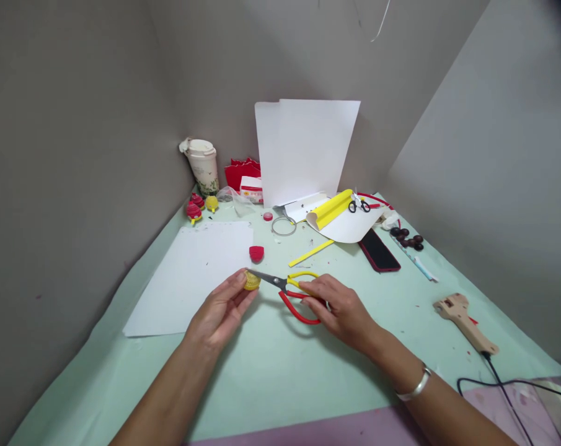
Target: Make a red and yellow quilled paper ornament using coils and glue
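Scissors (277,282) in right grip (340,308) seemingly touch edge of yellow piece (251,283) in left grip (220,314), room below

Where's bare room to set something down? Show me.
The green cover lies bare between left forearm and right forearm, and, specks aside, between right forearm, phone and glue gun. The back is crowded, from cup to rolled yellow sheet.

L grip (220,311) w/ 1 yel. pc (251,282); R grip (340,308) w/ scissors (280,284) at pc.
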`<state>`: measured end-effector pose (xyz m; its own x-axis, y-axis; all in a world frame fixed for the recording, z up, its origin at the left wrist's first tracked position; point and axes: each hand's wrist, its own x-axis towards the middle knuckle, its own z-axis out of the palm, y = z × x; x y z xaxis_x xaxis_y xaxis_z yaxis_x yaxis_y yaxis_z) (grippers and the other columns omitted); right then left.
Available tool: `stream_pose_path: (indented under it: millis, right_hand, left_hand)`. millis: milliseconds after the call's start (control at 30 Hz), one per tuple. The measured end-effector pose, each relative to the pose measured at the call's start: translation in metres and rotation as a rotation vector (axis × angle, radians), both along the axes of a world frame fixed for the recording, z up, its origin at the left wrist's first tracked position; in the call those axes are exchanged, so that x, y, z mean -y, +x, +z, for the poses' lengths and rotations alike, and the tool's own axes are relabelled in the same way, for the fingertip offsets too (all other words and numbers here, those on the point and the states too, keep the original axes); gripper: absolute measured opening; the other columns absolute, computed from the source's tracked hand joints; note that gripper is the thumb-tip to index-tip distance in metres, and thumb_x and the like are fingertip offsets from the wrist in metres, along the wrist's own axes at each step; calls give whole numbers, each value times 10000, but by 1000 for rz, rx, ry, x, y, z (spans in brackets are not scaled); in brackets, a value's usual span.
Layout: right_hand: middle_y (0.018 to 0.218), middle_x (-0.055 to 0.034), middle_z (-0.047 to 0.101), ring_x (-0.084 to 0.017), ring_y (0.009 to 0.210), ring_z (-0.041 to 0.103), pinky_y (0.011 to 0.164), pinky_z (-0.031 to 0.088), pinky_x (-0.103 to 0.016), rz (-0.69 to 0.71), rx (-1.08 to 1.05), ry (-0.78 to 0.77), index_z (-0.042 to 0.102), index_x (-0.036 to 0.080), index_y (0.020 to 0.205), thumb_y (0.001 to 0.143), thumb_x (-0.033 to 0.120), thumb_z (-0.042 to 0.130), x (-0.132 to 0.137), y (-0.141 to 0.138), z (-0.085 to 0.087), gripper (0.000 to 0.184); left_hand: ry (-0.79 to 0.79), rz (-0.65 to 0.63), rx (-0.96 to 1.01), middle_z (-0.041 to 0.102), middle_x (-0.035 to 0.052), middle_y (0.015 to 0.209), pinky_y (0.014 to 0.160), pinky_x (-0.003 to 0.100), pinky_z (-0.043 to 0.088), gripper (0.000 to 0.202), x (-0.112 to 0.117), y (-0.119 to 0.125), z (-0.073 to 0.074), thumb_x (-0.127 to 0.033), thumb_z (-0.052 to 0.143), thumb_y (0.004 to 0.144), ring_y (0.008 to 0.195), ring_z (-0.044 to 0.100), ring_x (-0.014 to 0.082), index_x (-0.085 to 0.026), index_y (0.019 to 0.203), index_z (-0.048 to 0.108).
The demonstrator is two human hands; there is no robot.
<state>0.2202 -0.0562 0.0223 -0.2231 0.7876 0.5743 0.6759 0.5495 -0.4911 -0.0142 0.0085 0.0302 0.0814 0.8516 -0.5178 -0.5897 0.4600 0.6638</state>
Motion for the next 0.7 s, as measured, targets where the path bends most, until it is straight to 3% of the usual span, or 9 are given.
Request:
stream_pose_path:
  millis: [700]
  right_hand:
    - [943,-80,682,-187,841,648,737,552,-314,-16,-36,69,628,231,1206,934,174,586,-2,0,-3,282]
  left_hand:
    - [-32,32,-14,752,51,920,683,231,631,122,-3,1,2,-63,628,869,776,725,128,-137,883,724]
